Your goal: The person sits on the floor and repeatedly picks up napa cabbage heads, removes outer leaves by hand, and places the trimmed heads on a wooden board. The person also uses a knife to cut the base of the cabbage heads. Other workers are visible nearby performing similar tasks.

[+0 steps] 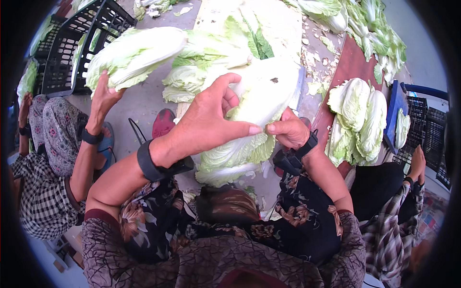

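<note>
A large napa cabbage (268,91) lies slantwise before me, its pale base away from me and its leafy part towards my lap. A small dark spot marks its white side. My left hand (205,115) curls around the near left side, thumb stretched over the leaves. From the right, my right hand (290,129) grips the leaf edge, its thumb tip close to the left thumb. Some right fingers are hidden. Below my hands, crinkled cabbage leaves (234,153) hang towards my knees. More napa cabbages (212,54) lie beyond my left hand on a pale board (284,21).
At left, a co-worker's hand (102,86) holds up a napa cabbage (140,54) near black plastic crates (68,50). Several cabbages (356,118) are piled on a reddish-brown board (349,64) at right, beside another person's hands (417,163). Trimmings (317,54) litter the floor.
</note>
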The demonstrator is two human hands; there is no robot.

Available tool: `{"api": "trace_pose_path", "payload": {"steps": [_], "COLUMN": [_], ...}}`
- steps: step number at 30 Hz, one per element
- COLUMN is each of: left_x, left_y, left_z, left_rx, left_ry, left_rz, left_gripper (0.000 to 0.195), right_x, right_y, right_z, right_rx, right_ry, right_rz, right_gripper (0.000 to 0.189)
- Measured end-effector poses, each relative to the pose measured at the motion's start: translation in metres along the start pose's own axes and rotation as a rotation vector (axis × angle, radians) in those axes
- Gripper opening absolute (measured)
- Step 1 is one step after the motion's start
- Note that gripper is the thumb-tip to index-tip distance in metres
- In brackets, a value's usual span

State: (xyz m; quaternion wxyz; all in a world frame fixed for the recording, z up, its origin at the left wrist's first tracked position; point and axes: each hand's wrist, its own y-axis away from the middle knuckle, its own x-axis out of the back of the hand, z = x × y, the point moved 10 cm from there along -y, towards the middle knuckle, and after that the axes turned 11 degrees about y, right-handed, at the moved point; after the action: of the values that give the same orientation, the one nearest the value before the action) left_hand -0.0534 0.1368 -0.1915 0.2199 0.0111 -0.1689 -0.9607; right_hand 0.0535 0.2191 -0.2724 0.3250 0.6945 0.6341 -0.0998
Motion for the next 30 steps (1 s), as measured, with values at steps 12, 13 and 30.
{"api": "trace_pose_path", "payload": {"steps": [12,13,30], "left_x": [-0.001,0.002,0.081], "left_y": [0.009,0.004,-0.053], "left_z": [0.049,0.031,-0.089], "left_rx": [-0.479,-0.347,-0.246], "left_ry": [-0.164,-0.120,-0.456], "left_rz": [-0.096,-0.109,0.148], "left_gripper": [0.064,0.063,0.037], "right_x": [0.041,0.044,0.067], "right_y": [0.041,0.043,0.053], "right_z": [-0.036,-0.031,-0.006], "right_rx": [0.055,0.045,0.027], "right_ry": [0.153,0.134,0.028], "right_rz": [0.177,0.193,0.250], "right_gripper": [0.075,0.075,0.072]}}
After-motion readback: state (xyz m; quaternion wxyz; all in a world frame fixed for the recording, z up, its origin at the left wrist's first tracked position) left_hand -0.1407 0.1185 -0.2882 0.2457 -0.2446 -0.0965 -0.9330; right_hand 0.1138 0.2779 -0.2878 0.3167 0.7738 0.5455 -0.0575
